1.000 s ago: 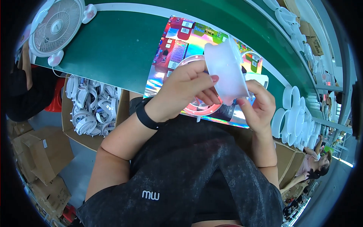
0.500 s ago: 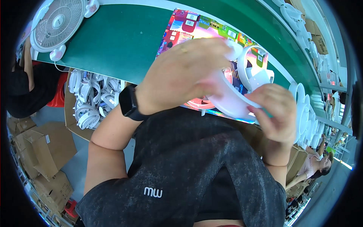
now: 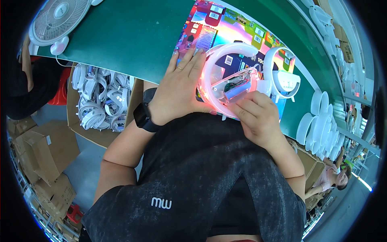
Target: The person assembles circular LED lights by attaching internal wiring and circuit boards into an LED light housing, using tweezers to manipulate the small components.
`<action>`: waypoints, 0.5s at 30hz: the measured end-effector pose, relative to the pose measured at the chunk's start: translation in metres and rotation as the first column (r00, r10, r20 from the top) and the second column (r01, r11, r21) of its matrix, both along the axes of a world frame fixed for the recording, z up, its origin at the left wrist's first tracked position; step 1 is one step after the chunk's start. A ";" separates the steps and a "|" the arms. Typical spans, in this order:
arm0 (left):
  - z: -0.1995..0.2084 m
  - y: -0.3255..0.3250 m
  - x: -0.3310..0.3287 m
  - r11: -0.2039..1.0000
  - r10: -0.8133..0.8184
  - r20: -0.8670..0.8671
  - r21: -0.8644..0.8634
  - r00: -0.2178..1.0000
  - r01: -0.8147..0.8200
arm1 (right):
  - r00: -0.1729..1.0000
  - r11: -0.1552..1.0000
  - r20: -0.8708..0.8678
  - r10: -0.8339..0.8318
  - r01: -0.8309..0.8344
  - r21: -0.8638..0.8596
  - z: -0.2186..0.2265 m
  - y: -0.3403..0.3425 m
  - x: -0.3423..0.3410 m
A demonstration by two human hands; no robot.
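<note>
A round ring lamp (image 3: 207, 76) glows pink on a colourful printed sheet (image 3: 225, 30). Its housing stands uncovered, showing a circuit board, thin wires and a blue cylindrical battery (image 3: 238, 92). My left hand (image 3: 179, 86) lies flat against the lamp's left side, fingers stretched out and thumb near the lower rim. Bent fingers of my right hand (image 3: 256, 117) close on the lower right edge of the lamp's housing, below the battery; their tips are partly hidden. Just right of it stands a second white ring lamp (image 3: 288, 82) with a closed base.
A cardboard box (image 3: 100, 139) full of white lamp parts sits left of me, below the green table (image 3: 133, 36). White rings (image 3: 318, 129) are stacked at the table's right. A white fan (image 3: 60, 20) stands far left. Other people sit at both sides.
My hands held a white curved piece, blurred, above the sheet. Now the glowing lamp rests there with its housing in sight; my left hand has moved left and flattened, my right hand leftward.
</note>
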State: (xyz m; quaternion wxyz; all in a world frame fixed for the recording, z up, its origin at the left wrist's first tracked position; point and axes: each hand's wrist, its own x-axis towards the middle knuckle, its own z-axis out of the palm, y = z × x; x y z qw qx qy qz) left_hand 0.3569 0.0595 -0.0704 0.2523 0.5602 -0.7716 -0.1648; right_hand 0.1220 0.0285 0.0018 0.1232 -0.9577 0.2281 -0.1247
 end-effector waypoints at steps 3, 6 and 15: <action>-0.001 0.000 -0.001 1.000 -0.001 -0.004 -0.002 1.000 0.001 | 0.999 1.000 -0.033 0.012 -0.012 0.019 0.005 -0.003 0.000; -0.003 0.001 0.001 1.000 0.005 0.019 -0.020 1.000 -0.004 | 0.997 0.999 -0.069 0.032 -0.032 0.013 0.010 -0.004 0.005; 0.000 0.001 -0.006 1.000 0.012 0.015 -0.009 1.000 -0.012 | 0.980 0.998 -0.193 0.048 -0.055 -0.034 0.000 -0.002 -0.002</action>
